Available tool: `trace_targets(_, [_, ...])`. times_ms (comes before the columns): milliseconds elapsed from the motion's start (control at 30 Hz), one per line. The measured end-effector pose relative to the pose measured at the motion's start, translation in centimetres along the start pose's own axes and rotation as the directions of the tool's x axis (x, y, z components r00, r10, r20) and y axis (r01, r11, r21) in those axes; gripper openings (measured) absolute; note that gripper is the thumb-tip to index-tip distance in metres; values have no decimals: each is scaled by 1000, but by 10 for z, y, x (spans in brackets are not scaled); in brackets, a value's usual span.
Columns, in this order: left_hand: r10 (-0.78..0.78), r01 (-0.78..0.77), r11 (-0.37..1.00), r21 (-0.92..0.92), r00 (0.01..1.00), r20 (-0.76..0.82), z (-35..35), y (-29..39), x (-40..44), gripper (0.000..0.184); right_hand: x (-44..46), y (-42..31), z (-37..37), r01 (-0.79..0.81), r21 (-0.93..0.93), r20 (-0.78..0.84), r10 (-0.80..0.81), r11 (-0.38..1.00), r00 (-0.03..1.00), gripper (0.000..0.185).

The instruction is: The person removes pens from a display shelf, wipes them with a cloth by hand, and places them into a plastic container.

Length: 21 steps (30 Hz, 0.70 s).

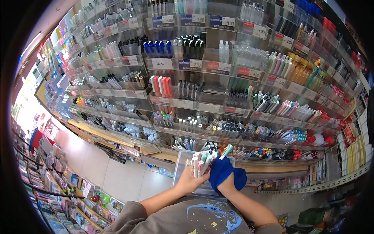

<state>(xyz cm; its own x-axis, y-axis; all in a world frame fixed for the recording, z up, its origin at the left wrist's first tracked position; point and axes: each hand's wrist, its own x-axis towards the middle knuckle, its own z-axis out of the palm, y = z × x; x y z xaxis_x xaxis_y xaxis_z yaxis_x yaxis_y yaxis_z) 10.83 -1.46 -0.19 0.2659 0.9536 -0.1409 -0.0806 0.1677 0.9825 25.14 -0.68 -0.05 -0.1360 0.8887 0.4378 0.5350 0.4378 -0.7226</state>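
My left hand [190, 181] is closed around a bunch of pens [201, 162], mostly white with some mint and pink ones, held upright. My right hand [226, 186] grips a blue cloth [222, 171], whose folds hide most of the fingers. A mint and white pen [226, 151] sticks up at a tilt from the top of the cloth; whether the fingers pinch it through the fabric is hidden. Beneath both hands is a clear plastic bin [180, 158], in front of the lowest shelf row.
A tiered clear display rack [187, 64] full of pens rises ahead, with price labels along its tiers. A wooden ledge [272, 167] runs below it. Shelves of packaged goods [58, 187] stand at the lower left, and a white wire rack [331, 177] is on the right.
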Motion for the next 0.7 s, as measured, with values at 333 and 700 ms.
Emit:
trace_targets(333, [236, -268, 930, 253, 960, 147, -7, 0, 1, 18, 8, 7, -22, -452, 739, 190, 489, 499, 851, 6])
trace_targets(700, [328, -372, 905, 204, 919, 220, -8, 3, -2, 19, 29, -10, -102, -538, 804, 595, 325, -254, 735, 43])
